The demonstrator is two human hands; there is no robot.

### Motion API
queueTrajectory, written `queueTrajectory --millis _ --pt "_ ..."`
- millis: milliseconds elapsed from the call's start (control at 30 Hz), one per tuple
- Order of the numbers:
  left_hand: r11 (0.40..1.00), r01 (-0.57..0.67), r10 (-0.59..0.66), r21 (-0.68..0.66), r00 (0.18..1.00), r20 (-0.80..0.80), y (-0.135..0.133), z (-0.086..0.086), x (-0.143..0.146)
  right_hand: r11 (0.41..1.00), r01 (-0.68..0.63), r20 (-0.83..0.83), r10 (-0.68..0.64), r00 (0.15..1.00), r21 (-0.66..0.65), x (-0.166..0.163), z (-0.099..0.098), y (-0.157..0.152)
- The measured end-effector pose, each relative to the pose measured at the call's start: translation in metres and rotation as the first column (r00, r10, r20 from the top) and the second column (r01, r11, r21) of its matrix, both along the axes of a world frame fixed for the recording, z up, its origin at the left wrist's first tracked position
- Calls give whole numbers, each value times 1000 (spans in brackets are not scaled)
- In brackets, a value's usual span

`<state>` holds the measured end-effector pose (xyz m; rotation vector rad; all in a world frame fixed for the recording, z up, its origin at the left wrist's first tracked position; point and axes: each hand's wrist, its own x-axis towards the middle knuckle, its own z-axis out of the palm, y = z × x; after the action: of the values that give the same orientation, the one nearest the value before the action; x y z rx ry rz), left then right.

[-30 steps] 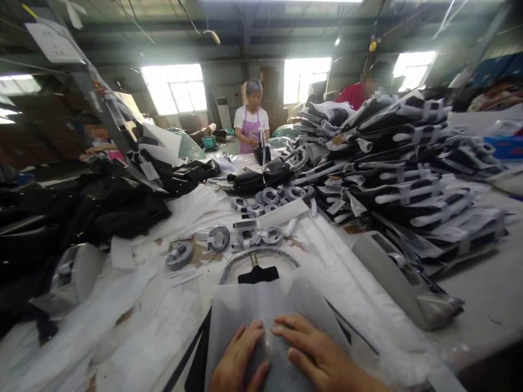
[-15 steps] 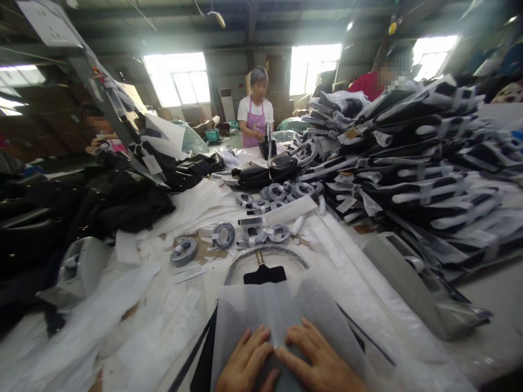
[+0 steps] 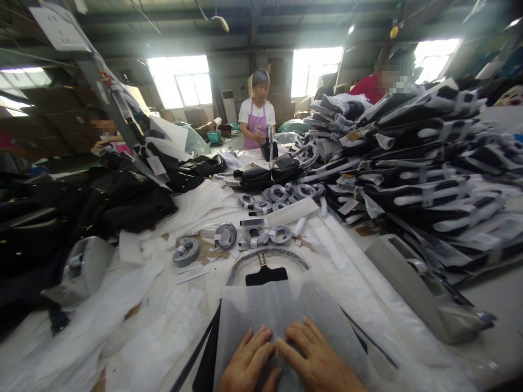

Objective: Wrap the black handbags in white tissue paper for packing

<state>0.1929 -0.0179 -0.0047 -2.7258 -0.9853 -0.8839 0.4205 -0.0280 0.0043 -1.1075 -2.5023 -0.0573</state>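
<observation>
A sheet of thin white tissue paper [image 3: 253,305] lies over a black bag [image 3: 206,348] in front of me. My left hand [image 3: 250,359] presses flat on the paper, fingers stretched out. Close beside it my right hand [image 3: 312,354] rests on the same sheet, its fingers spread. Above the paper's top edge, a black tab with a gold clasp [image 3: 265,272] and the bag's wrapped, curved handle [image 3: 290,251] stick out. What lies under the sheet shows only at its sides.
Coiled, wrapped straps [image 3: 186,252] lie beyond the bag. Grey tape dispensers [image 3: 420,283] stand at right and left. Wrapped bags [image 3: 433,179] are piled high at right, black bags [image 3: 102,207] at left. A person in a purple apron [image 3: 257,117] stands across the table.
My hands stay on the paper in almost the same place, with the fingers barely shifted. The whole view has moved slightly.
</observation>
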Motion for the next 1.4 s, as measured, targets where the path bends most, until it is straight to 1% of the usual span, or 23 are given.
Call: queueTrajectory --millis 67,133,200,300,367,433,500,567,633,733,800,867,933,1000,1067,1133,1233,1300,1400 --pt "1000 4 -4 0 1000 -4 1 -1 0 1000 14 -10 -14 1000 12 -1 0 0" --pt "1000 -2 2 10 1000 -7 1 -1 0 1000 2 -6 -2 1000 25 3 5 1" --pt "999 -6 6 36 1000 -9 1 1 1 997 -42 47 39 998 68 8 14 2" --pt "995 4 -4 100 1000 -3 1 7 3 979 -101 157 73 985 176 16 27 4" --pt "988 9 -11 155 1000 11 1 11 5 973 -139 192 103 976 186 17 32 6" --pt "980 15 -20 198 1000 24 2 13 7 978 -163 181 139 974 128 16 34 8" --pt "980 7 -12 200 1000 24 3 15 9 989 -149 170 144 975 20 15 34 10" --pt "982 -2 1 188 1000 6 4 16 10 986 -126 179 144 973 -106 15 35 12" --pt "984 -18 21 180 1000 -13 5 16 11 969 -110 182 152 971 -221 16 37 15" --pt "987 -48 52 156 998 -19 7 17 12 926 -108 163 176 971 -361 18 46 21" --pt "989 -62 64 135 998 -14 7 17 12 893 -108 156 193 969 -437 20 54 25" --pt "989 -75 76 129 997 -8 6 17 12 870 -116 146 210 967 -479 21 60 27" --pt "989 -81 84 127 996 -22 4 15 11 870 -118 140 209 968 -479 22 61 27" --pt "990 -75 83 119 994 -64 3 12 9 891 -107 146 190 971 -442 24 58 24" --pt "992 -67 78 103 991 -109 1 8 7 923 -96 150 162 975 -373 27 51 20" --pt "993 -74 84 90 990 -113 0 3 6 950 -112 135 157 978 -292 30 45 17" --pt "994 -77 83 77 994 -76 0 -1 5 961 -189 94 211 973 -201 34 43 16" --pt "995 -70 74 68 996 -54 0 -1 6 952 -230 96 253 963 -204 34 44 18" --pt "996 -85 84 35 996 26 0 -1 9 944 -233 116 266 957 -235 32 44 22"
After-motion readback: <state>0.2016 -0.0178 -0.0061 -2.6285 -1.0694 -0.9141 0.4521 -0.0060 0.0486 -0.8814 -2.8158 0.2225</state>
